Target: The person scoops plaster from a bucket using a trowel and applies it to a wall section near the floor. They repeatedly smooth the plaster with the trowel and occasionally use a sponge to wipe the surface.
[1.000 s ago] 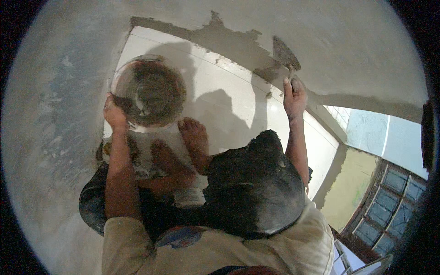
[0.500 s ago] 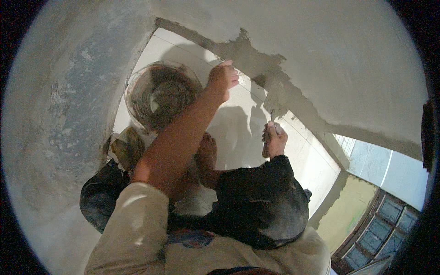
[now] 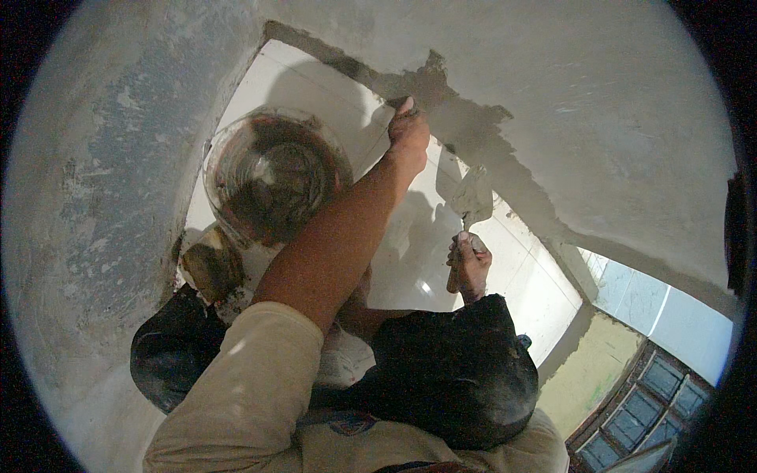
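Observation:
My right hand (image 3: pixel 471 264) is closed round the handle of a pointing trowel (image 3: pixel 473 195). The trowel's blade points away from me and carries grey mortar; it appears a little apart from the wall. Farther forward, my left hand (image 3: pixel 409 138) has curled fingers at the foot of the wall, by the damp mortar band (image 3: pixel 473 130). What its fingers hold, if anything, is hidden. Left of my left forearm stands a round bucket (image 3: pixel 327 146), its inside smeared with mortar.
Pale floor tiles (image 3: pixel 402 236) lie between the plastered wall ahead (image 3: pixel 599 134) and the scraped wall at left (image 3: pixel 118 189). A dirty yellowish object (image 3: pixel 213 264) sits beside the bucket, near my left knee. A barred window (image 3: pixel 650 402) is at lower right.
The trowel has drawn back from the wall, and its blade now shows fully. My left hand has shifted forward and right along the wall's foot, its fingers more curled.

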`<state>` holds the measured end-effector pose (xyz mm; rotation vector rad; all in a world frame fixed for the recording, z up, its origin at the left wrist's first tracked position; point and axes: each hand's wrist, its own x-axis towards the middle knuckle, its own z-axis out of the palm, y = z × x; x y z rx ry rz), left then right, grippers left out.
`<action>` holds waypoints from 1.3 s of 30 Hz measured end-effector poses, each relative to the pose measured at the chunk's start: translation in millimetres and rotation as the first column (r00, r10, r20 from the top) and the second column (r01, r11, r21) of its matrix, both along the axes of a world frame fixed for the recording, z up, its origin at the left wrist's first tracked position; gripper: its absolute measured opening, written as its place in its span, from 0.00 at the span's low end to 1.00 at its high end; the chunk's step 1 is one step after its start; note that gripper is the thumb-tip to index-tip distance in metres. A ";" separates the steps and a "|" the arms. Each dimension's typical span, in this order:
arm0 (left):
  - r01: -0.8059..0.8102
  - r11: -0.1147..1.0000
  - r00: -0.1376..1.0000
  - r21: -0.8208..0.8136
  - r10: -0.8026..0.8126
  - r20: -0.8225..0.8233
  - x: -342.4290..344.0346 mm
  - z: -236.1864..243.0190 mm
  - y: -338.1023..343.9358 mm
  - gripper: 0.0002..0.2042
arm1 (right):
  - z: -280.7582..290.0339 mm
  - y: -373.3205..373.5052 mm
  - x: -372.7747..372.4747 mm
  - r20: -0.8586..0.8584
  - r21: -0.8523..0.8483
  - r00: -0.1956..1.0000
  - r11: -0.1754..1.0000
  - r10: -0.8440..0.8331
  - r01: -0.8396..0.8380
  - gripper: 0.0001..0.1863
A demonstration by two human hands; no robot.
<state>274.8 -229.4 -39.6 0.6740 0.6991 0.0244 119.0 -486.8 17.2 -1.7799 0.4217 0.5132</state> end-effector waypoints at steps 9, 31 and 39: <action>0.545 -0.235 0.660 0.805 -0.472 -0.585 22.3 -35.6 -1.3 0.20 | -3.3 -13.8 -9.7 -0.011 0.016 1.000 1.000 -0.027 0.027 0.19; 0.713 0.019 0.686 0.701 -0.225 -0.692 51.3 -38.1 24.0 0.11 | -15.3 -15.6 -12.4 -0.045 0.056 0.999 0.998 0.021 -0.018 0.17; 0.582 0.044 0.813 0.812 -0.009 -0.582 27.2 14.6 44.8 0.08 | -16.1 -5.4 4.4 0.138 -0.226 0.941 0.935 0.310 -0.275 0.14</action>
